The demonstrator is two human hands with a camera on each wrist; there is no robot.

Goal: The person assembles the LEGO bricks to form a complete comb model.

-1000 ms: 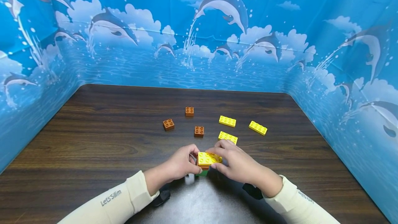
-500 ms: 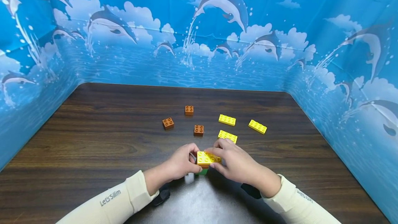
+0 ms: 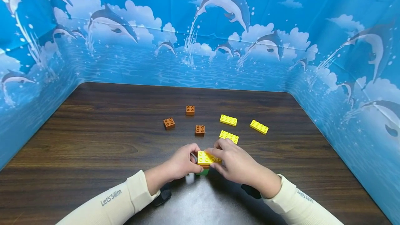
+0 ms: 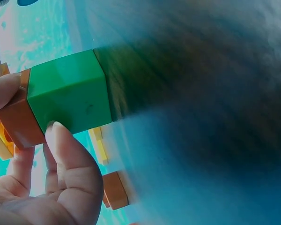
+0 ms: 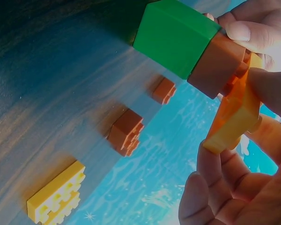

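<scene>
A green block (image 4: 68,93) appears to stand on the table with a brown brick (image 5: 218,65) stacked on it. My left hand (image 3: 179,162) grips this stack from the left, and its thumb lies against the green side in the left wrist view. Over the brown brick sits a yellow 2x4 brick (image 3: 203,157), jutting out to the right. My right hand (image 3: 239,161) pinches that yellow brick. In the right wrist view the yellow brick looks tilted, and some brown studs show below it. The right fingers partly cover its studs.
Behind the hands lie three loose brown bricks, the nearest brown brick (image 3: 200,130) in the middle. Three yellow bricks lie to their right, and one yellow brick (image 3: 229,136) is close beyond the right fingers. A blue dolphin curtain (image 3: 187,72) borders the dark table (image 3: 109,124).
Both hands keep their hold on the stack and the yellow brick. Only a slight shift of the head view is visible.
</scene>
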